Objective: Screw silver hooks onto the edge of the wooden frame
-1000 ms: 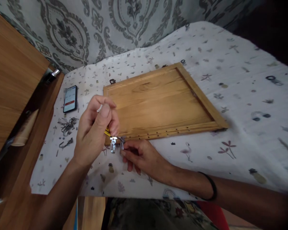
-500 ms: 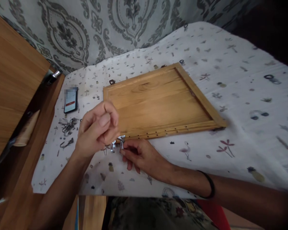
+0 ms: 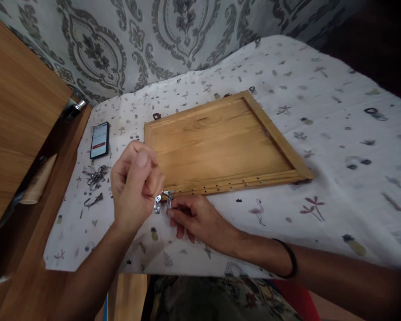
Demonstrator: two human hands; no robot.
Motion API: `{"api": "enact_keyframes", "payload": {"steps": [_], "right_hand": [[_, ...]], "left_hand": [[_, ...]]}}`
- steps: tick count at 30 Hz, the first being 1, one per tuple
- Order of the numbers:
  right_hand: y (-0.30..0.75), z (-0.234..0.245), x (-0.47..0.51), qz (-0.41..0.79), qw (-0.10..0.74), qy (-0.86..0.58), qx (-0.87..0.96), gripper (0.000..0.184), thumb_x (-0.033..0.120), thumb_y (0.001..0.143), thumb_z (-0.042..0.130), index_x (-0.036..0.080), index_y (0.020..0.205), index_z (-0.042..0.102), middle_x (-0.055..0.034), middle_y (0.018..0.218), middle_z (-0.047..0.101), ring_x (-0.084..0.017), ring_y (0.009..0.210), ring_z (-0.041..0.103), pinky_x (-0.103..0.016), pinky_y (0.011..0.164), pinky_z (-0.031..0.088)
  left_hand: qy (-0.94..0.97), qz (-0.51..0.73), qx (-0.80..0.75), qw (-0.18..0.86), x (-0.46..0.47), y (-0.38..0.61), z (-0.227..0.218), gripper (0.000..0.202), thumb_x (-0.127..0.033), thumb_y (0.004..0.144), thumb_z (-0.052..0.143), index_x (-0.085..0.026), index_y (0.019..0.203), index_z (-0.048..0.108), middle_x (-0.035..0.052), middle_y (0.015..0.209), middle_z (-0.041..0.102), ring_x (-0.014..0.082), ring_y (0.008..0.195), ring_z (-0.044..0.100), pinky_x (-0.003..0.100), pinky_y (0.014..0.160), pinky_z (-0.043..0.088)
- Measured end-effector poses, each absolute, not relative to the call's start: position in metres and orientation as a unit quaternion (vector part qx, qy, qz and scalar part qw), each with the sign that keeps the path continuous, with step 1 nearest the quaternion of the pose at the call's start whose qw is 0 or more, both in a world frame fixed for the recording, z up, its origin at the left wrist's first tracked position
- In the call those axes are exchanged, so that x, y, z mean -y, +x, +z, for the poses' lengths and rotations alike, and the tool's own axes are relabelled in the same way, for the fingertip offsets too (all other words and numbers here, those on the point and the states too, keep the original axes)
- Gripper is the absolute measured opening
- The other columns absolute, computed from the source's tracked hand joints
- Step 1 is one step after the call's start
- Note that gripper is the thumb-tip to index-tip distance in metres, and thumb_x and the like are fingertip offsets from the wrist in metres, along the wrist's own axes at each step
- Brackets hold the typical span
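A framed wooden board [image 3: 214,142] lies on the patterned tablecloth, with a row of small dark holes along its near edge. Two shiny metal hooks sit side by side at the near left end of that edge. My right hand [image 3: 200,218] pinches the right-hand metal hook [image 3: 169,201] between thumb and fingers. Beside it is the other metal hook [image 3: 157,206], which no finger of that hand grips. My left hand [image 3: 135,183] is closed just above the hooks, over the board's left corner. Whatever its curled fingers hold is hidden.
Left of the board lie a pile of metal hooks [image 3: 97,176], one loose hook [image 3: 93,200] and a phone [image 3: 99,140] with a lit screen. A beige tube [image 3: 39,180] rests on the wooden ledge at far left. Behind the table hangs a patterned curtain [image 3: 173,40].
My left hand has turned at the wrist, its fingers curling tighter over the hooks. My right hand keeps its pinch on the hook. The view has shifted slightly.
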State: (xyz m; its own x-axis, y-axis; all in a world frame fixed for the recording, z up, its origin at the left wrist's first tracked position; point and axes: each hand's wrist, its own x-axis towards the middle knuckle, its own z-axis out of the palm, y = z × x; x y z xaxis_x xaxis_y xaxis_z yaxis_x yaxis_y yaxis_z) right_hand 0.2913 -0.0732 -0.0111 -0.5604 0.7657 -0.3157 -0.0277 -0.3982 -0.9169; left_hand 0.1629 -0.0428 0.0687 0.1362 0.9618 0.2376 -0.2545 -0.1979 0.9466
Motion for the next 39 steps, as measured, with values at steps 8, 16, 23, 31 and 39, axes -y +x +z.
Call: {"api": "enact_keyframes", "payload": {"steps": [8, 16, 23, 31, 39], "right_hand": [[0.292, -0.009, 0.073, 0.741, 0.267, -0.381, 0.484, 0.022, 0.016, 0.092, 0.055, 0.018, 0.070, 0.055, 0.0045, 0.060, 0.056, -0.008, 0.046, 0.056, -0.014, 0.036, 0.039], [0.291, -0.008, 0.073, 0.740, 0.263, -0.388, 0.483, 0.023, 0.016, 0.092, 0.056, 0.018, 0.069, 0.055, 0.0049, 0.055, 0.055, -0.007, 0.042, 0.052, -0.013, 0.035, 0.039], [0.292, -0.007, 0.072, 0.750, 0.256, -0.389, 0.470, 0.026, 0.012, 0.095, 0.055, 0.018, 0.070, 0.055, 0.0062, 0.053, 0.054, -0.006, 0.042, 0.051, -0.012, 0.035, 0.038], [0.292, -0.005, 0.071, 0.747, 0.239, -0.396, 0.477, 0.029, 0.010, 0.096, 0.053, 0.018, 0.069, 0.054, 0.0065, 0.050, 0.054, -0.006, 0.040, 0.047, -0.012, 0.035, 0.038], [0.291, -0.010, 0.073, 0.739, 0.266, -0.386, 0.484, 0.021, 0.018, 0.092, 0.056, 0.018, 0.072, 0.056, 0.0035, 0.063, 0.057, -0.008, 0.046, 0.056, -0.014, 0.035, 0.040]], "left_hand": [[0.632, 0.447, -0.297, 0.560, 0.037, 0.147, 0.070, 0.031, -0.045, 0.102, 0.059, -0.019, 0.085, 0.062, -0.0079, 0.051, 0.038, 0.0059, 0.040, 0.031, 0.019, 0.041, 0.026], [0.503, 0.626, -0.420, 0.423, 0.058, 0.173, 0.070, 0.026, -0.043, 0.093, 0.074, -0.022, 0.085, 0.060, -0.0071, 0.057, 0.038, 0.0086, 0.050, 0.034, 0.020, 0.047, 0.034], [0.534, 0.581, -0.343, 0.510, 0.050, 0.169, 0.072, 0.033, -0.044, 0.098, 0.065, -0.021, 0.076, 0.059, -0.0109, 0.046, 0.021, 0.0046, 0.037, 0.011, 0.019, 0.037, 0.017], [0.578, 0.522, -0.342, 0.526, 0.037, 0.146, 0.073, 0.036, -0.048, 0.100, 0.060, -0.021, 0.077, 0.058, -0.0094, 0.047, 0.029, 0.0062, 0.038, 0.024, 0.018, 0.040, 0.029], [0.531, 0.609, -0.422, 0.411, 0.064, 0.169, 0.070, 0.025, -0.045, 0.095, 0.070, -0.024, 0.086, 0.061, -0.0061, 0.056, 0.038, 0.0107, 0.049, 0.035, 0.024, 0.049, 0.036]]}}
